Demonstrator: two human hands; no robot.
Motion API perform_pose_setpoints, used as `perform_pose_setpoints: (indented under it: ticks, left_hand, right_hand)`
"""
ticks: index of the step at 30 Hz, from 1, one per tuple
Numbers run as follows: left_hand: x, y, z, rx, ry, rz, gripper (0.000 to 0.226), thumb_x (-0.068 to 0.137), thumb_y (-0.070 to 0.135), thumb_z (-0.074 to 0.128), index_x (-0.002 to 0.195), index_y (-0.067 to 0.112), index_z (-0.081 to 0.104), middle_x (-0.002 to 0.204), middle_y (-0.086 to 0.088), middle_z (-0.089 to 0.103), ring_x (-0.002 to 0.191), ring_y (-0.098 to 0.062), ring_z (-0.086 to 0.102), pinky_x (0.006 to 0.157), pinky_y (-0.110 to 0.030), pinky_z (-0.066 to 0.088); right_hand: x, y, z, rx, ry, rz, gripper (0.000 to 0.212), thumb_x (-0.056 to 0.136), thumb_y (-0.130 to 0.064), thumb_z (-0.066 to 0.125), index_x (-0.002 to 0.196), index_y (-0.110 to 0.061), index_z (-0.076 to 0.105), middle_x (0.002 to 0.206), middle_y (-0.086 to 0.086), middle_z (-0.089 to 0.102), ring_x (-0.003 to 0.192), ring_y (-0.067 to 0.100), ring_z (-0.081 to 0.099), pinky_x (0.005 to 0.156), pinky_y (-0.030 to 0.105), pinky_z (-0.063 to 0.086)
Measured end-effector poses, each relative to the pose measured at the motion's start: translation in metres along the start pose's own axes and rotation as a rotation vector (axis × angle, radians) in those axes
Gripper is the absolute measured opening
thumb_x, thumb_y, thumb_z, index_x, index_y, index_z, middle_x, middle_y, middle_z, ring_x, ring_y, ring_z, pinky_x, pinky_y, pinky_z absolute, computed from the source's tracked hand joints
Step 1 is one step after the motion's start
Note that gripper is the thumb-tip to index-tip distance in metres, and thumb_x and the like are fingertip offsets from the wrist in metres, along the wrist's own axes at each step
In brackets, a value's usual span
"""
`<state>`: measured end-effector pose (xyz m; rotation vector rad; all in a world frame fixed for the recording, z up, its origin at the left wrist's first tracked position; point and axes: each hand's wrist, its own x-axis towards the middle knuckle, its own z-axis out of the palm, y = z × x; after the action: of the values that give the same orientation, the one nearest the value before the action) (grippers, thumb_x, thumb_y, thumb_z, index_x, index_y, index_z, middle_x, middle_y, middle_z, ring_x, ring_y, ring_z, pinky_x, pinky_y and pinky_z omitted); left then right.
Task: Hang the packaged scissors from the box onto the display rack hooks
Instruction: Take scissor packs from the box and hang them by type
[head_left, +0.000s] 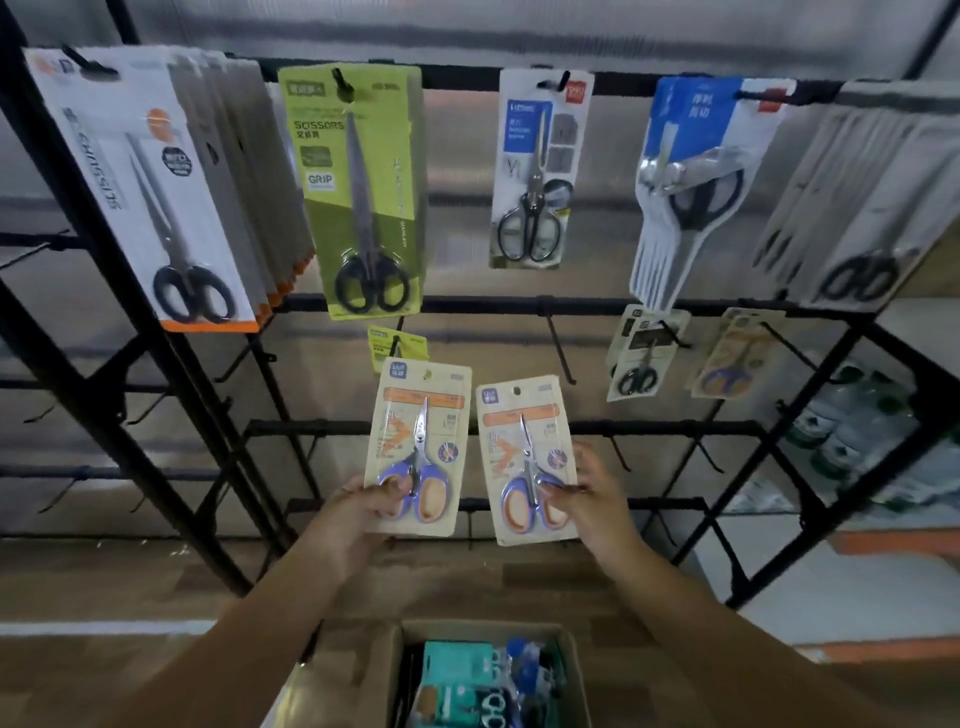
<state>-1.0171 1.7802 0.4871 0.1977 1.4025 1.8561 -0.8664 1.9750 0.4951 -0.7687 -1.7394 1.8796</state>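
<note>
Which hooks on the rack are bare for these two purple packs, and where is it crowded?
Free: the long hook on the second bar, between the small green pack and the small black-scissors packs; also bare hooks on the lower bars behind the left hand and right hand. Crowded: the whole top row, densest at the orange-edged stack and the far-right stack.

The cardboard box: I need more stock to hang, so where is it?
In the head view, the cardboard box sits at the bottom centre, on the floor before the rack, between the person's forearms and below both hands.
</note>
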Motion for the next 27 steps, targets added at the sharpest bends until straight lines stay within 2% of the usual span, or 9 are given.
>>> perform_pose_setpoints:
  ticks: [3, 6, 9, 15, 19, 22, 24, 26, 27]
  left_hand:
    - [0.014, -0.003, 0.034, 0.032, -0.081, -0.026, 0.029, 0.066, 0.007, 0.064, 0.095, 0.006, 0.066, 0.077, -0.007, 0.073, 0.067, -0.019, 0.070, 0.056, -0.027, 0.056]
    - [0.023, -0.007, 0.067, 0.054, -0.158, -0.055, 0.029, 0.064, 0.007, 0.066, 0.093, 0.007, 0.067, 0.077, -0.007, 0.074, 0.065, -0.018, 0.070, 0.053, -0.026, 0.055]
    - [0.028, -0.012, 0.104, 0.061, -0.247, -0.075, 0.031, 0.066, 0.007, 0.064, 0.096, 0.004, 0.066, 0.077, -0.008, 0.074, 0.064, -0.019, 0.070, 0.052, -0.026, 0.054]
    - [0.037, -0.036, 0.179, 0.076, -0.255, -0.081, 0.015, 0.083, 0.002, 0.060, 0.096, 0.008, 0.065, 0.076, -0.004, 0.074, 0.064, -0.017, 0.070, 0.053, -0.026, 0.056]
    - [0.043, -0.050, 0.229, 0.065, -0.234, -0.094, 0.016, 0.086, 0.001, 0.059, 0.097, 0.011, 0.066, 0.081, -0.007, 0.073, 0.075, -0.024, 0.068, 0.074, -0.038, 0.056]
    - [0.048, -0.061, 0.263, 0.059, -0.208, -0.098, 0.014, 0.086, 0.002, 0.059, 0.093, 0.012, 0.067, 0.078, -0.005, 0.074, 0.071, -0.022, 0.069, 0.081, -0.042, 0.052]
    - [0.053, -0.069, 0.282, 0.058, -0.191, -0.099, 0.014, 0.086, 0.002, 0.059, 0.092, 0.013, 0.067, 0.077, -0.005, 0.074, 0.069, -0.021, 0.069, 0.080, -0.041, 0.052]
    - [0.057, -0.075, 0.299, 0.054, -0.173, -0.099, 0.015, 0.086, 0.003, 0.058, 0.094, 0.013, 0.066, 0.077, -0.003, 0.073, 0.069, -0.020, 0.069, 0.076, -0.040, 0.054]
    - [0.059, -0.078, 0.307, 0.050, -0.165, -0.100, 0.015, 0.087, 0.003, 0.058, 0.095, 0.013, 0.065, 0.076, -0.003, 0.073, 0.069, -0.020, 0.069, 0.074, -0.039, 0.055]
  right_hand:
    - [-0.006, -0.001, -0.041, -0.034, 0.093, -0.041, 0.038, 0.078, 0.023, 0.054, 0.103, -0.005, 0.056, 0.099, 0.011, 0.065, 0.086, 0.016, 0.067, 0.074, 0.032, 0.055]
    - [-0.014, -0.002, -0.083, -0.108, 0.215, -0.045, 0.033, 0.081, 0.017, 0.057, 0.109, -0.001, 0.058, 0.091, 0.010, 0.068, 0.080, 0.022, 0.065, 0.070, 0.035, 0.054]
    - [-0.024, -0.010, -0.121, -0.096, 0.335, -0.042, 0.026, 0.080, 0.007, 0.062, 0.089, -0.017, 0.059, 0.067, -0.006, 0.066, 0.064, 0.012, 0.063, 0.056, 0.027, 0.052]
    - [-0.023, -0.032, -0.205, -0.083, 0.624, -0.009, 0.030, 0.087, 0.000, 0.057, 0.109, -0.020, 0.057, 0.101, 0.006, 0.063, 0.087, 0.020, 0.059, 0.077, 0.038, 0.051]
    - [-0.012, -0.045, -0.258, -0.171, 0.634, 0.020, 0.040, 0.088, 0.003, 0.049, 0.120, -0.019, 0.058, 0.108, 0.004, 0.062, 0.100, 0.023, 0.056, 0.087, 0.040, 0.048]
    - [-0.003, -0.042, -0.290, -0.209, 0.585, -0.017, 0.051, 0.088, 0.003, 0.049, 0.125, -0.031, 0.052, 0.103, -0.004, 0.062, 0.088, 0.013, 0.058, 0.068, 0.026, 0.047]
    - [0.003, -0.036, -0.307, -0.257, 0.518, -0.039, 0.058, 0.089, 0.003, 0.050, 0.133, -0.035, 0.043, 0.115, -0.005, 0.057, 0.096, 0.010, 0.055, 0.065, 0.013, 0.043]
    - [0.010, -0.030, -0.319, -0.431, 0.437, -0.046, 0.055, 0.091, -0.006, 0.052, 0.135, -0.036, 0.039, 0.126, 0.000, 0.054, 0.108, 0.014, 0.054, 0.077, 0.013, 0.045]
    - [0.013, -0.027, -0.324, -0.544, 0.409, -0.043, 0.053, 0.092, -0.011, 0.053, 0.137, -0.035, 0.037, 0.130, 0.003, 0.053, 0.114, 0.020, 0.053, 0.089, 0.022, 0.046]
